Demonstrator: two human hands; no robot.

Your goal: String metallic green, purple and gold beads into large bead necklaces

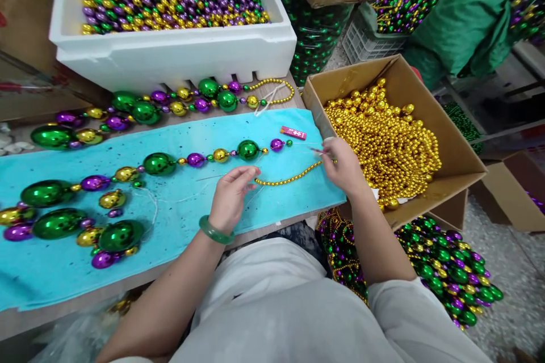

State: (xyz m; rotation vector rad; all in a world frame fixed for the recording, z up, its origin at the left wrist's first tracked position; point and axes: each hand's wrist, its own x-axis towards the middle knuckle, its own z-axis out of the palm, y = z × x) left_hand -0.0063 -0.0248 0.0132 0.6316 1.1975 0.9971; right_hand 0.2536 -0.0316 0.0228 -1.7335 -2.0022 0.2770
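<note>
A strand of small gold beads lies on the turquoise cloth between my two hands. My left hand, with a green bangle on the wrist, pinches one end of the strand and a thin white thread. My right hand is closed on the other end, beside the cardboard box of gold beads; a thin needle-like tip shows at its fingers. A string of large green, purple and gold balls stretches across the cloth just beyond my hands.
A white foam box of mixed beads stands at the back. More big-ball strings lie before it. A red lighter rests on the cloth. Piles of mixed beads lie on the floor at right, with crates and boxes behind.
</note>
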